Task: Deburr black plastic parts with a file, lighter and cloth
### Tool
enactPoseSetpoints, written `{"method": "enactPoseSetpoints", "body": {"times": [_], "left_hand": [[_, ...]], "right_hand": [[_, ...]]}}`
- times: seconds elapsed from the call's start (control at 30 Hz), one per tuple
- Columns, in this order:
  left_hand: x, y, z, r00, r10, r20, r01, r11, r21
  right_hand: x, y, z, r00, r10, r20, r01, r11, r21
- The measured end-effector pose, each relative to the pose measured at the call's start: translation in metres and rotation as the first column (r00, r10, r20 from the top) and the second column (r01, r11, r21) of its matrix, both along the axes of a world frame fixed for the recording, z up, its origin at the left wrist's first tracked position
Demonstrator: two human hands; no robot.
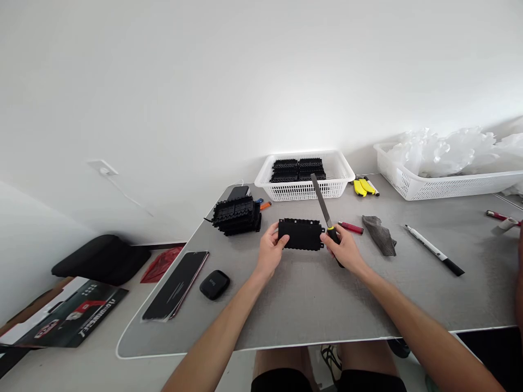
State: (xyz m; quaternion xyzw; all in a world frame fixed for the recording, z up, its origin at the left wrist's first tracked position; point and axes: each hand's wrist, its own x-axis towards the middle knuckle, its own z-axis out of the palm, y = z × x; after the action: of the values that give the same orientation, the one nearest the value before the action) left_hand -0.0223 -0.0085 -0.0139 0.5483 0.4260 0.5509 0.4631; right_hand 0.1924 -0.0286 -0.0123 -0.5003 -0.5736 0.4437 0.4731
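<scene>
My left hand (pixel 272 249) is closed on the left end of a black plastic part (pixel 301 235), a flat rectangle with notched long edges, held above the table. My right hand (pixel 344 251) grips the black and yellow handle of a metal file (pixel 321 198), whose blade points up and away. The right fingertips also touch the part's right end. Beyond lies a white basket (pixel 304 190) with several similar black parts (pixel 297 170). To the left stands a stack of black parts (pixel 235 215).
A grey cloth (pixel 379 235), a red pen (pixel 351 227), a white marker (pixel 433 249) and yellow cutters (pixel 363 187) lie to the right. A second basket (pixel 449 185) holds clear plastic bags. At left are a phone (pixel 176 286) and a small black case (pixel 214 285). Someone's arm shows at far right.
</scene>
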Motion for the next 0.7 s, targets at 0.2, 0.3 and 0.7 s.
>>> {"method": "enactPoseSetpoints", "body": {"times": [0.2, 0.3, 0.7], "left_hand": [[-0.017, 0.009, -0.005, 0.983, 0.164, -0.077, -0.160, 0.985, 0.056], [-0.021, 0.011, -0.007, 0.971, 0.217, -0.099, -0.212, 0.976, 0.057], [-0.020, 0.005, 0.008, 0.947, 0.241, -0.211, -0.193, 0.955, 0.225]], "right_hand": [[0.014, 0.006, 0.008, 0.988, 0.028, -0.152, -0.025, 0.999, 0.020], [0.024, 0.008, 0.014, 0.985, 0.119, -0.128, -0.120, 0.993, 0.005], [0.035, 0.003, 0.021, 0.860, 0.420, 0.289, -0.427, 0.903, -0.043]]}}
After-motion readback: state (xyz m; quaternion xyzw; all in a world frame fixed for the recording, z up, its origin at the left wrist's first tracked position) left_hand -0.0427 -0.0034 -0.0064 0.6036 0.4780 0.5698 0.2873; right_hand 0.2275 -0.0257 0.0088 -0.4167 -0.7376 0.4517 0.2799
